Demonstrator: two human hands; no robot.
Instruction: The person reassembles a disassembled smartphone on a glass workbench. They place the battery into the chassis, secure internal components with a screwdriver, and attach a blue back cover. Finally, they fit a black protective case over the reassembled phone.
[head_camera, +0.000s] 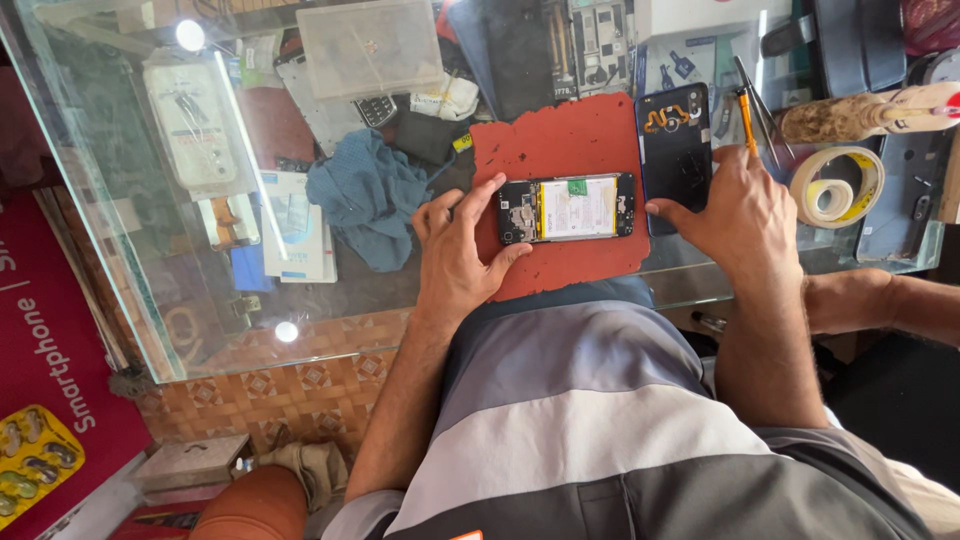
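- At the far left, a red panel (45, 370) stands below the glass-topped desk (130, 260), with a patterned tile floor (290, 385) showing under the glass edge.
- Through the glass, boxes and phone packaging lie on a shelf beneath; a crumpled blue cloth (368, 195) rests on the desk top.
- Left hand (458, 250) lies on the edge of a red rubber work mat (560, 135), thumb and forefinger spread around the left end of an opened black smartphone with its white battery exposed (567, 208), pinching that end.
- The phone lies lengthwise in the middle of the mat, between the two hands.
- Right hand (740, 215) rests with fingers pressed flat on a dark phone back cover (675, 150) just beside the phone's right end.
- Farther right sit an orange-handled tool (746, 122) and a roll of pale tape (835, 187).
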